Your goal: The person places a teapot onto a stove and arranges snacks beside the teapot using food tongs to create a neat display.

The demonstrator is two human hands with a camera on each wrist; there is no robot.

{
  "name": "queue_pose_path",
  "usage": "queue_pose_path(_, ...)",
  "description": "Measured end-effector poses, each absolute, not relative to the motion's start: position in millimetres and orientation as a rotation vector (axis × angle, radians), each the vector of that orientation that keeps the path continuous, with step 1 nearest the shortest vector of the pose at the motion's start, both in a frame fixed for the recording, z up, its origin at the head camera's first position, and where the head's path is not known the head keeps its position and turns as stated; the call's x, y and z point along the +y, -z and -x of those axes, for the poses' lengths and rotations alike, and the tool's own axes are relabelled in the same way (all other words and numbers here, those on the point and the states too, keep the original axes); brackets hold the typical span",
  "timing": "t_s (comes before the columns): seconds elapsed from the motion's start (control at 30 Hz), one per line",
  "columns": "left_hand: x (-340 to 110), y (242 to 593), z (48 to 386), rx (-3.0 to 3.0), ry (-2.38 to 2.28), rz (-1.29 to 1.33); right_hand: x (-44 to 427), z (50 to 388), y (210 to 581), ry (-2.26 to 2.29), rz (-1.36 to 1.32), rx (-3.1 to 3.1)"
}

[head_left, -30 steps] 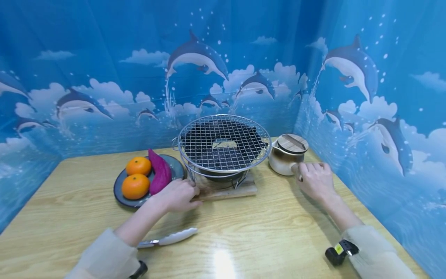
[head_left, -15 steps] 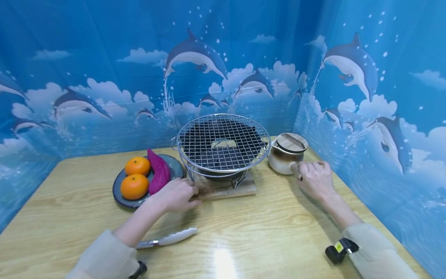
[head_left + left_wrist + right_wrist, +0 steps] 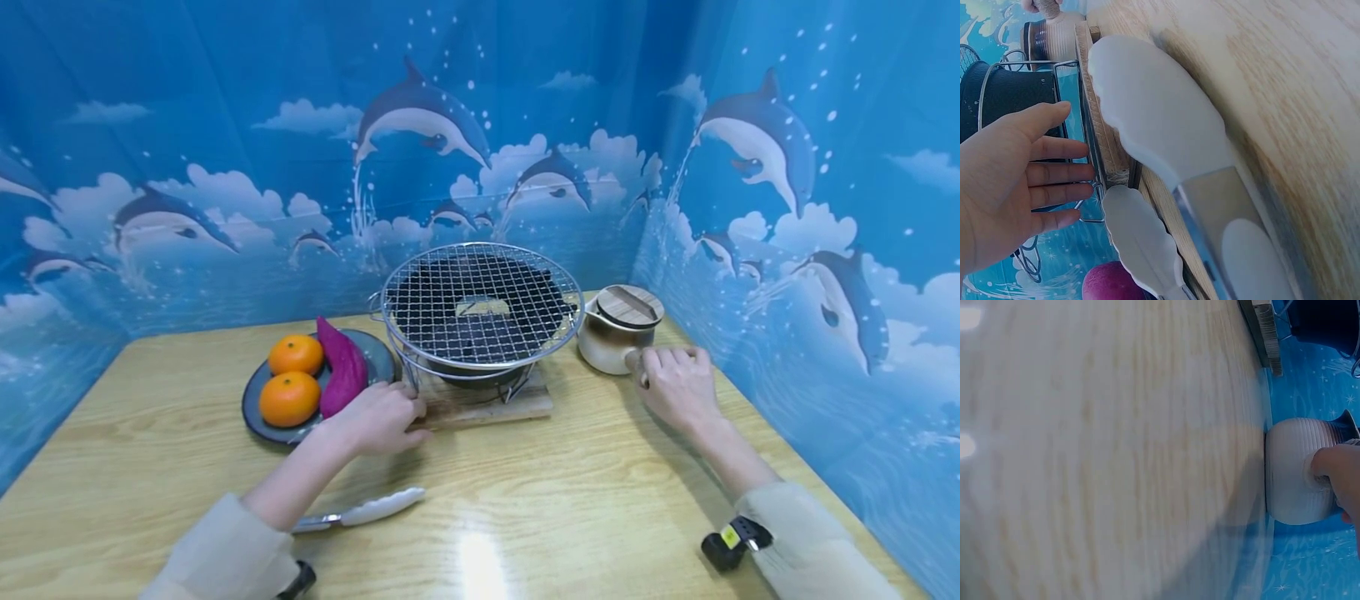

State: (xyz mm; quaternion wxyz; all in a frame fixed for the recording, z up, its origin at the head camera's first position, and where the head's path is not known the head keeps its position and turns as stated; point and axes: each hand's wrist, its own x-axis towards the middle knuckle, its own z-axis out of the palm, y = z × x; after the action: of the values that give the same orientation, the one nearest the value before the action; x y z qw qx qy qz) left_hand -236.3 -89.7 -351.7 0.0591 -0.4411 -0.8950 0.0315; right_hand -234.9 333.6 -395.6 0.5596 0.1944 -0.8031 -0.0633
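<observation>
Grill (image 3: 483, 333): a round wire mesh over a black bowl, held on a metal stand atop a wooden board (image 3: 487, 414), towards the back of the pale wood counter (image 3: 570, 500).
Pot (image 3: 609, 350): small, cream and brown, upright just right of the grill, with a flat wooden lid (image 3: 630, 305) on top.
Right hand (image 3: 678, 387): front-right of the grill, its fingers clamped on the pot's short handle (image 3: 634, 364).
Left hand (image 3: 382, 417): at the grill's front-left, near the wooden board; the left wrist view shows its fingers (image 3: 1060, 173) straight and slightly apart, thumb raised. Whether it touches the board, I cannot tell.
Plate (image 3: 384, 358): dark, left of the grill, partly behind the left hand; it carries two oranges (image 3: 288, 398) and a purple sweet potato (image 3: 343, 371).
Tongs (image 3: 382, 506): white scalloped tips, lying in front of the grill and to its left, partly hidden by the left sleeve (image 3: 225, 550).
Curtain (image 3: 480, 108): blue, printed with leaping dolphins and clouds, behind the grill and along its right.
</observation>
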Motion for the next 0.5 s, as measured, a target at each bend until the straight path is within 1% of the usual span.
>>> queue_pose_path(0.27,-89.4,353.1,236.0,-2.702,-0.076,1.344,333.7,230.9,393.4,0.155,-0.456,-1.951)
queue_pose_path(0.5,-89.4,352.8,235.8,-2.716,-0.066,1.342,333.2,235.0,394.8,0.173,-0.505,-1.874)
